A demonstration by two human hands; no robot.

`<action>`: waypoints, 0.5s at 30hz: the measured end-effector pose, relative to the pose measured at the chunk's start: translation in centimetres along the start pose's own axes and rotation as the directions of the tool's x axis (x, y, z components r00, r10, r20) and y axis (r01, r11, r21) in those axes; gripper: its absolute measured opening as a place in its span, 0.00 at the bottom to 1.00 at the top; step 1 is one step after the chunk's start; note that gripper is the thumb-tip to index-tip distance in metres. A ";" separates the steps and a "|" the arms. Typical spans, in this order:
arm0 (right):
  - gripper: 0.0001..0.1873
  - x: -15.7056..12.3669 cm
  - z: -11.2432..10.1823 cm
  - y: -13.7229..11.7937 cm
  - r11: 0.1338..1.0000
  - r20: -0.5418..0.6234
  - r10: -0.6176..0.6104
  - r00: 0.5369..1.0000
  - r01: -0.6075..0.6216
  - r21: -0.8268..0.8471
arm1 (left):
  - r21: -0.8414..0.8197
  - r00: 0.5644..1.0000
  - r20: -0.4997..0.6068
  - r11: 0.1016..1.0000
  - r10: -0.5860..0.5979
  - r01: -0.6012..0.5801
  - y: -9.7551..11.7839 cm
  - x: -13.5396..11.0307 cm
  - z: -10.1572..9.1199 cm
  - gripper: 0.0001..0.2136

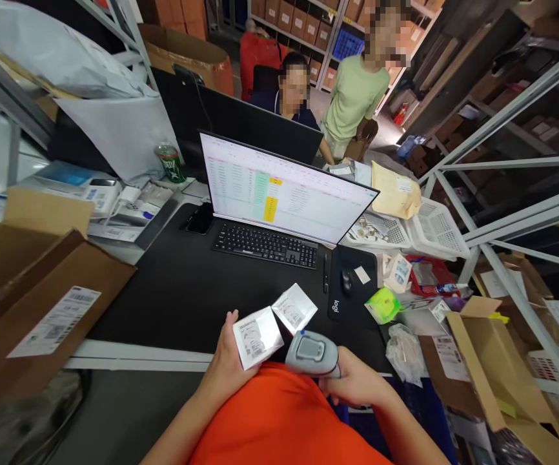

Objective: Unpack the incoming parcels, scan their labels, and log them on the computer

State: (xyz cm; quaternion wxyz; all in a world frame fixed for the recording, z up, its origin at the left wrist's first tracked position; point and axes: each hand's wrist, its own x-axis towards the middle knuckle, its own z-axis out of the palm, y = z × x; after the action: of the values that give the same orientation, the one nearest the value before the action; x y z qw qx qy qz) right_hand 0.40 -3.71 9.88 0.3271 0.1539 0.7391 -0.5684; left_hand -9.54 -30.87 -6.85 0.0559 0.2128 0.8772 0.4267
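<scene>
My left hand is closed around a small white box with printed text and a barcode on the face turned up to me. A second white box of the same look sits just beyond it, over the black desk mat; whether the two touch is hard to tell. In my right hand is a grey barcode scanner, its head pointing left toward the boxes. My fingers wrap its handle, which is mostly hidden.
A monitor showing a spreadsheet stands behind a black keyboard. At the right are a mouse, white baskets and an open carton. A large cardboard box flanks the left. Two people are beyond the desk.
</scene>
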 end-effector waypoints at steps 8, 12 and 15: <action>0.13 0.9 2.1 -2.0 0.992 0.063 -0.034 0.997 0.042 -0.121 | -0.009 0.993 0.048 0.995 -0.104 0.104 0.7 -0.2 -0.5 0.55; 0.12 0.1 2.1 -1.9 0.992 0.046 -0.020 0.999 0.026 -0.122 | -0.022 0.991 -0.022 0.991 -0.133 0.133 1.3 -0.4 -0.8 0.51; 0.13 -0.3 2.1 -1.5 0.999 0.031 -0.028 0.999 0.029 -0.038 | -0.007 0.985 -0.066 0.987 -0.160 0.160 2.2 -0.4 -1.2 0.46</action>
State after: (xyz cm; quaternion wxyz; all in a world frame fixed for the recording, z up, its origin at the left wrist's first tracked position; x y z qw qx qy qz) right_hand 0.38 -6.13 10.85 0.3331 0.1283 0.7469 -0.5609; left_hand -8.74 -30.68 -4.42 0.0612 0.1272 0.8926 0.4283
